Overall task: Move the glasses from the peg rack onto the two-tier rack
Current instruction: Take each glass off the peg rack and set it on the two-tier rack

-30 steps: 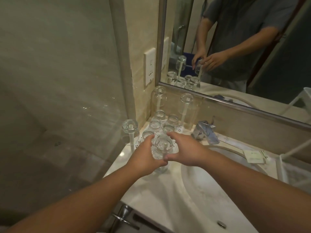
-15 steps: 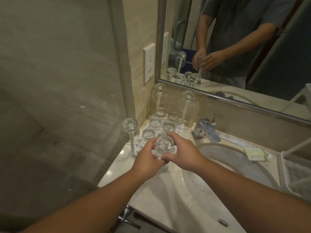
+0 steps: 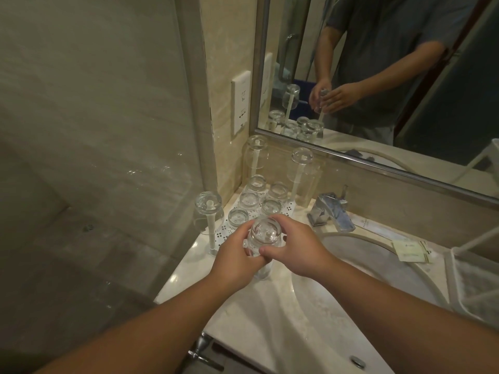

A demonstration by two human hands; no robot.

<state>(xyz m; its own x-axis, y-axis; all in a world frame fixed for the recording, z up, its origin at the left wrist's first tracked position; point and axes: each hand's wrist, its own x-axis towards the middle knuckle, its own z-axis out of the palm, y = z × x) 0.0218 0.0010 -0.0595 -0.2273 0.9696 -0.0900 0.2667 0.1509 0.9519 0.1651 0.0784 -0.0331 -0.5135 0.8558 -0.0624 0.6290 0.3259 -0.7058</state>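
- Head view: my left hand (image 3: 234, 259) and right hand (image 3: 298, 249) both curl their fingers around one upturned glass (image 3: 263, 237) on a front peg of the peg rack (image 3: 290, 205).
- I'd lift straight up until the peg clears, then carry it right to the two-tier rack (image 3: 469, 282).

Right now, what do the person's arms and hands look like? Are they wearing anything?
Both arms are bare from the frame's edge to the fingers. The left hand and right hand wear no gloves, rings or watch that I can see. The mirror shows a short-sleeved grey T-shirt, its sleeves ending above the elbows.
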